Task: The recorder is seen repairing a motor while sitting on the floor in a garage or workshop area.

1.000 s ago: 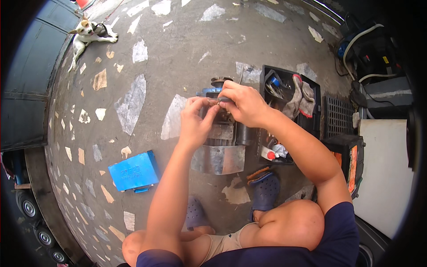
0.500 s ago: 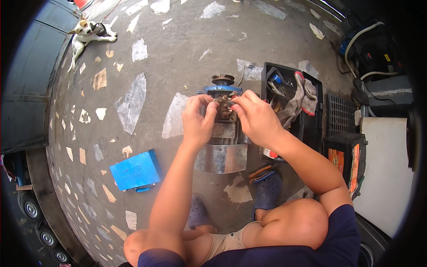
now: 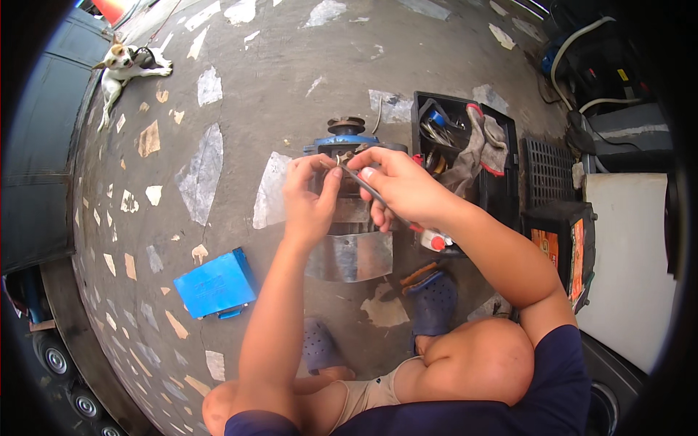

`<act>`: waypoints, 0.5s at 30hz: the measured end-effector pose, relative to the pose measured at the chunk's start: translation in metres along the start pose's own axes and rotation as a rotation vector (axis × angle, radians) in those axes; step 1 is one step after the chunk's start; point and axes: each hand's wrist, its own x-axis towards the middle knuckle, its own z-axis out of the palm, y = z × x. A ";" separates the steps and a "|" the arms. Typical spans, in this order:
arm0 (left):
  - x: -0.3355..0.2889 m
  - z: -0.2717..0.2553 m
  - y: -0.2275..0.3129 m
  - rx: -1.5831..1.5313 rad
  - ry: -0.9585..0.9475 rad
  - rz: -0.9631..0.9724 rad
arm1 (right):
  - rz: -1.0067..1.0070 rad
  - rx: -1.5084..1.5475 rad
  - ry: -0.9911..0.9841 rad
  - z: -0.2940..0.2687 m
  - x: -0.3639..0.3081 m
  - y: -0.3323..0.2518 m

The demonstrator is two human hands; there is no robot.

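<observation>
A small machine with a blue housing (image 3: 342, 140) and a dark round pulley (image 3: 345, 126) stands on the floor in front of me. Over it, my left hand (image 3: 311, 192) pinches a small pale piece (image 3: 338, 161) between thumb and fingertips. My right hand (image 3: 396, 185) is closed around a long, thin dark tool (image 3: 385, 206) with a red end; its tip reaches the small piece at my left fingertips. The tool's exact kind cannot be made out. Nearer to me, a bent sheet-metal plate (image 3: 350, 256) sits at the machine's front. My hands hide part of the machine's middle.
An open black toolbox (image 3: 502, 196) with tools and grey gloves (image 3: 476, 149) lies right of the machine. A blue case (image 3: 216, 285) lies left. Farther right are a black battery (image 3: 556, 236) and a grate (image 3: 545, 172). A dog (image 3: 123, 69) lies far left.
My right hand has turned, and the long dark tool now shows in it, angled toward my left fingertips. Both hands have drawn slightly nearer. The whole view has shifted a little.
</observation>
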 end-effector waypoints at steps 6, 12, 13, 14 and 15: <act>0.000 0.000 -0.003 -0.014 -0.007 -0.012 | -0.003 0.080 -0.015 0.001 0.003 0.002; 0.003 -0.001 0.009 0.087 0.010 0.093 | -0.002 0.125 -0.017 0.005 0.002 0.000; 0.003 0.000 0.010 0.092 0.024 0.097 | -0.012 0.106 0.003 0.007 0.001 0.000; 0.003 0.001 0.010 0.097 0.038 0.101 | -0.022 0.087 0.022 0.008 0.001 0.000; 0.004 0.001 0.011 0.097 0.037 0.102 | -0.023 0.088 0.023 0.009 0.002 0.001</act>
